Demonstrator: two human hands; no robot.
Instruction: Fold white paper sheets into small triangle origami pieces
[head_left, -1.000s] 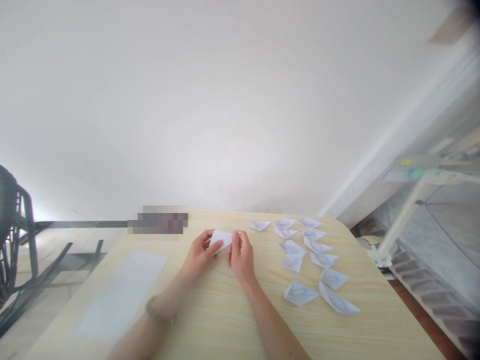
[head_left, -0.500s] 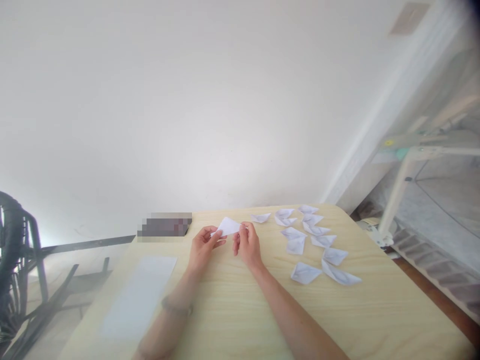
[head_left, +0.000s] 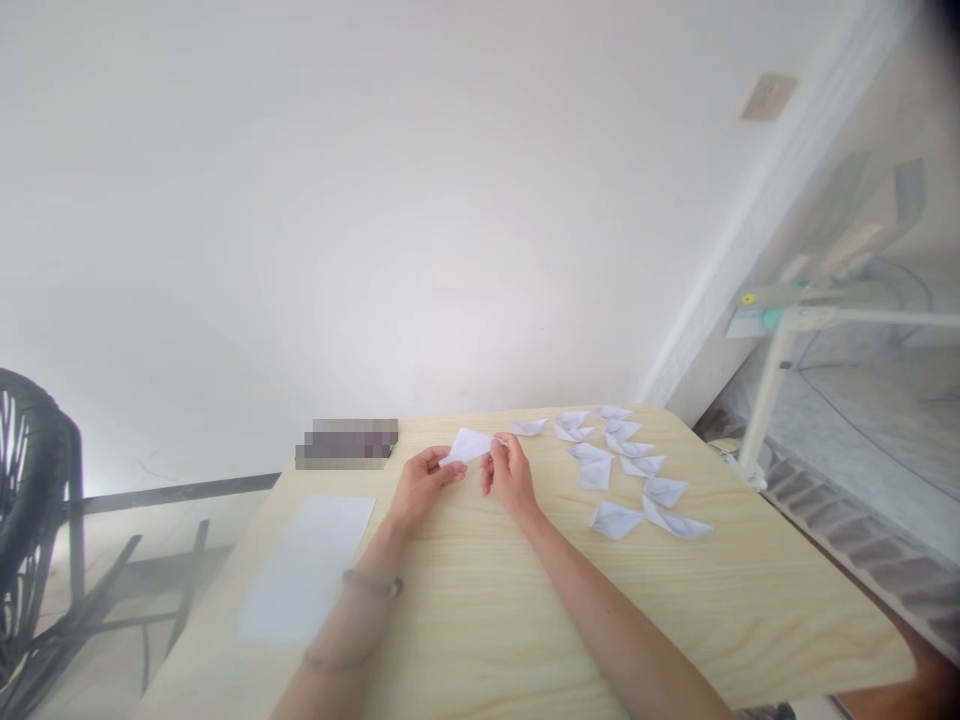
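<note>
Above the far half of the table, a folded piece of white paper (head_left: 470,444) with a pointed top is held between my two hands. My left hand (head_left: 422,484) grips its lower left corner, thumb in front and fingers curled behind. On the other side, my right hand (head_left: 511,474) pinches its right corner between thumb and fingers. Just right of that hand lie several folded white paper boats (head_left: 615,518), in loose rows. One paper boat (head_left: 529,428) rests apart at the back, closest to my right hand.
A flat stack or sheet of white paper (head_left: 307,570) lies on the left of the wooden table (head_left: 480,620). A dark blurred-out object (head_left: 346,444) is at the back left. A black woven chair (head_left: 34,480) stands left; a white metal frame (head_left: 772,390) stands right.
The view has shifted slightly, so table and boats appear moved. Both hands still hold the folded paper, which looks slightly turned, its right side tipped up a little.
</note>
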